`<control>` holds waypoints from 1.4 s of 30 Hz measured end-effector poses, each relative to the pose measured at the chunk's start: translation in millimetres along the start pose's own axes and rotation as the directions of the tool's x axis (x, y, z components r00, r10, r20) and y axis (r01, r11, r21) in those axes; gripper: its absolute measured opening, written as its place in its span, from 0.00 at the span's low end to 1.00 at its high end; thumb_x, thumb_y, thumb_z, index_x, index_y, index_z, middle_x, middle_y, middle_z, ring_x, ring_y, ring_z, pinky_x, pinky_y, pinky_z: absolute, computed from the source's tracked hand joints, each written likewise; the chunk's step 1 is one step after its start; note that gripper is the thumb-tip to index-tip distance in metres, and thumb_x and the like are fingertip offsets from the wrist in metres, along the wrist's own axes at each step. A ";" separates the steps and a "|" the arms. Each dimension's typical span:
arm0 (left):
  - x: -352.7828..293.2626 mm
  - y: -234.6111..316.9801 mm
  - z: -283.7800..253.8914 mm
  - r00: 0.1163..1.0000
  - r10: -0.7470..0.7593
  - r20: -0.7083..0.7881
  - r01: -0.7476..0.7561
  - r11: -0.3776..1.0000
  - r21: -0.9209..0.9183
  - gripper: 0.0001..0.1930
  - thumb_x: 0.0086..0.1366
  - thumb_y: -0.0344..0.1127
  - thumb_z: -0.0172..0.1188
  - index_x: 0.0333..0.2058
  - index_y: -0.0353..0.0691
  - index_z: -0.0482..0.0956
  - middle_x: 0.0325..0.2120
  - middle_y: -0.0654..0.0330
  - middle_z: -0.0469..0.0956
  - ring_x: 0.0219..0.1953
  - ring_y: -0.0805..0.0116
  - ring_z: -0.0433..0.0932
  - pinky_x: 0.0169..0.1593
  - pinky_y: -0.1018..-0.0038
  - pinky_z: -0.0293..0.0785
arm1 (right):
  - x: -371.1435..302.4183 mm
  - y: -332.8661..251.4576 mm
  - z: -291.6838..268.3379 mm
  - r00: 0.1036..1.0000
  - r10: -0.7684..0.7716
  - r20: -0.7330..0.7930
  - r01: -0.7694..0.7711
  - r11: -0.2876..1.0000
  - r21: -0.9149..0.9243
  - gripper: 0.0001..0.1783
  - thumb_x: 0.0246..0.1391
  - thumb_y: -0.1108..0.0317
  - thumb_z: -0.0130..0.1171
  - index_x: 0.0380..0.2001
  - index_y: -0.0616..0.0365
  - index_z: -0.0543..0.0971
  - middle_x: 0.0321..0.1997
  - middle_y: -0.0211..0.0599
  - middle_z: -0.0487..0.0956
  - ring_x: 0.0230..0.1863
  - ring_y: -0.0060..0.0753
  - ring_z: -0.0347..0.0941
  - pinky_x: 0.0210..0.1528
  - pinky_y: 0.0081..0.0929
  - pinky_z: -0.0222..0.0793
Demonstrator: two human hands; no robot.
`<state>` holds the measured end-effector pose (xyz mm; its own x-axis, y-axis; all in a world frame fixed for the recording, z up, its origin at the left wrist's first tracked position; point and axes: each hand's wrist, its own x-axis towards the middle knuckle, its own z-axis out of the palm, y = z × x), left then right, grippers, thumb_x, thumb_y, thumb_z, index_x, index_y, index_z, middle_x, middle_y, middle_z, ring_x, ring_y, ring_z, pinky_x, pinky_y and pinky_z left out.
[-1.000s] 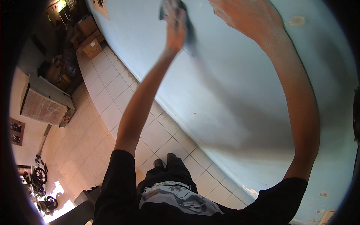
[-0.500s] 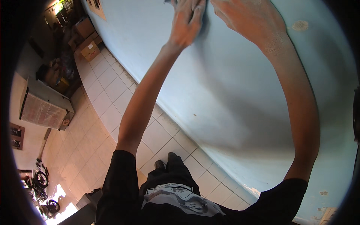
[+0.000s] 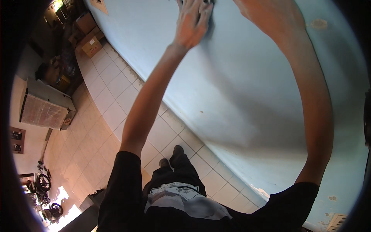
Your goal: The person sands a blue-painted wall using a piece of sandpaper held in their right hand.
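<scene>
My left hand is raised to the light blue wall at the top of the view. Its fingers look bent together round something at the upper edge, too little of which shows to name. To its right, my right hand is also up at the wall, back of the hand toward me. The picture's edge cuts off its fingers, so their pose and anything in them are hidden. Both arms are stretched forward, and their shadows fall on the wall.
A tiled floor runs along the wall's foot. Cardboard boxes stand at the far left, with a wrapped pale cabinet nearer. Motorcycles show at lower left. The wall has a bare patch and flaking paint near the floor.
My right hand has shifted right and a little up, farther from the left one. The left hand stays nearly in place. My view has tilted slightly.
</scene>
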<state>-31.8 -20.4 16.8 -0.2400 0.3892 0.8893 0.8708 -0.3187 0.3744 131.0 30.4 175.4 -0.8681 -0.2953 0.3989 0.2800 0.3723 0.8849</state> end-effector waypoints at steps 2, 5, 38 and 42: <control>-50.1 13.2 28.9 0.995 0.035 -0.091 -0.041 0.998 -0.057 0.32 0.75 0.36 0.47 0.75 0.41 0.53 0.76 0.47 0.46 0.76 0.34 0.42 0.74 0.39 0.35 | -5.6 2.0 6.8 1.000 0.008 -0.015 -0.008 1.000 -0.001 0.22 0.69 0.62 0.51 0.63 0.53 0.75 0.68 0.29 0.75 0.72 0.28 0.64 0.79 0.34 0.51; -103.1 11.9 23.3 0.994 -0.021 0.104 0.016 0.999 0.047 0.32 0.75 0.36 0.46 0.75 0.42 0.52 0.77 0.48 0.46 0.76 0.34 0.42 0.73 0.38 0.39 | -1.6 -3.6 -3.1 1.000 0.012 0.000 -0.012 0.999 -0.030 0.22 0.69 0.62 0.51 0.63 0.53 0.75 0.67 0.29 0.75 0.72 0.27 0.64 0.79 0.34 0.51; -16.0 -70.8 -9.2 0.968 0.214 -0.128 -0.237 0.950 -0.204 0.20 0.72 0.28 0.48 0.61 0.40 0.71 0.60 0.46 0.72 0.66 0.39 0.63 0.69 0.41 0.55 | 3.4 -5.6 -8.9 0.999 0.037 -0.010 -0.037 0.999 0.025 0.23 0.69 0.64 0.51 0.64 0.54 0.73 0.68 0.32 0.74 0.72 0.31 0.64 0.79 0.36 0.52; 12.8 -26.5 14.0 0.966 -0.252 -0.067 0.235 0.953 -0.189 0.36 0.80 0.53 0.35 0.75 0.35 0.44 0.76 0.41 0.39 0.78 0.45 0.36 0.77 0.48 0.36 | -12.8 1.9 10.9 0.999 0.034 0.009 -0.034 0.997 0.063 0.23 0.69 0.64 0.52 0.64 0.54 0.73 0.69 0.32 0.73 0.73 0.31 0.64 0.80 0.36 0.52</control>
<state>-51.9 5.1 14.7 -0.4796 0.3978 0.7821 0.6928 -0.3754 0.6157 138.1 44.5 169.3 -0.8620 -0.2744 0.4261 0.2829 0.4370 0.8538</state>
